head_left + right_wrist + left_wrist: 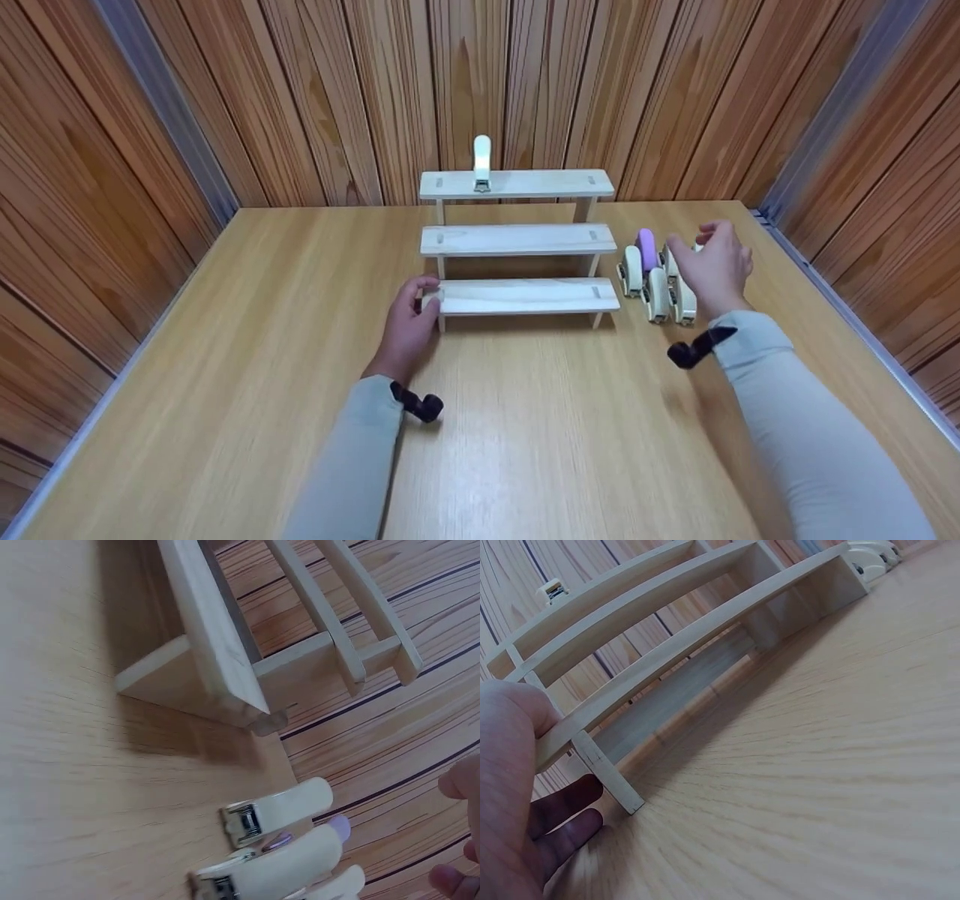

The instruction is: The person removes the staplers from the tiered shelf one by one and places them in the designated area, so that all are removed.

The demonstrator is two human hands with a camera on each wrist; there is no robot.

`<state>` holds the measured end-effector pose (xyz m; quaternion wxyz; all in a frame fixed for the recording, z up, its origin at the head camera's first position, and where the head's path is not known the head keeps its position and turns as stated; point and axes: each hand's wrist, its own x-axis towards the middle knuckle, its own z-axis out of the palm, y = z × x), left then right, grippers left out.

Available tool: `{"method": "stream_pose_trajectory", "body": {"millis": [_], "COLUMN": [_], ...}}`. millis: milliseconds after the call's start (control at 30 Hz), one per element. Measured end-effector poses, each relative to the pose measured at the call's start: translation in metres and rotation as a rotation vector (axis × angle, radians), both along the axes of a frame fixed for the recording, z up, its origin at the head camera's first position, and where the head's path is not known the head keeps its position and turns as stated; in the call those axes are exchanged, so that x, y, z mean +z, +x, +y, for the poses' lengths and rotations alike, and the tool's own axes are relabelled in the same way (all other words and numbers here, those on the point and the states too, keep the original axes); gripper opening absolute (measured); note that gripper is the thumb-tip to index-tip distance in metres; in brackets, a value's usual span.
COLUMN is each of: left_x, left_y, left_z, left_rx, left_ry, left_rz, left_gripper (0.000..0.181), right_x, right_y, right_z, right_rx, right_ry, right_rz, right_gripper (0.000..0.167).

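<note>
A three-tier wooden shelf rack [517,298] stands on the table. At its left end my left hand [409,322] grips the bottom board, thumb on top; in the left wrist view other fingers [570,836] reach below the board beside the leg. One white stapler [482,165] sits upright on the top board, left of centre. Right of the rack, several white staplers [656,296] and a purple stapler [646,249] stand clustered. My right hand [712,266] hovers over the cluster's right side, fingers loosely bent and apart, and partly hides the staplers behind it.
Wood-panelled walls [322,105] close off the back and both sides of the wooden table [247,322]. A black wrist camera [424,407] is on the left wrist and another black camera [684,354] on the right.
</note>
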<state>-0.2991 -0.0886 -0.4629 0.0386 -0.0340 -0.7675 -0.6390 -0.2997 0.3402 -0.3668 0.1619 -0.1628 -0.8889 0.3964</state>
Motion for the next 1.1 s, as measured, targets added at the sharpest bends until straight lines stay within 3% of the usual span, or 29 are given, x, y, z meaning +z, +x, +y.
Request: {"method": "stream_pose_trajectory", "body": {"millis": [200,567,800,1100], "left_x": [0.000,-0.003,-0.001,0.000], "left_y": [0.000,0.000,-0.003,-0.002], "left_z": [0.003,0.001,0.000,0.000], "left_rx": [0.005,0.002,0.001,-0.004], "left_ry": [-0.007,0.004,0.022,0.030], "left_rz": [0.003,0.012,0.008,-0.006], "left_gripper": [0.022,0.029,0.035,0.036], "right_x": [0.017,0.040,0.038,0.035], "right_y": [-0.022,-0.056,-0.074,-0.091], "right_z": [-0.015,-0.065,-0.098,-0.136], "right_rx": [0.050,0.146,0.195,0.244], "right_ry": [-0.045,0.048,0.077,0.213], "right_rz": [0.007,0.116,0.143,0.153], "right_gripper": [0.082,0.083,0.082,0.087]}}
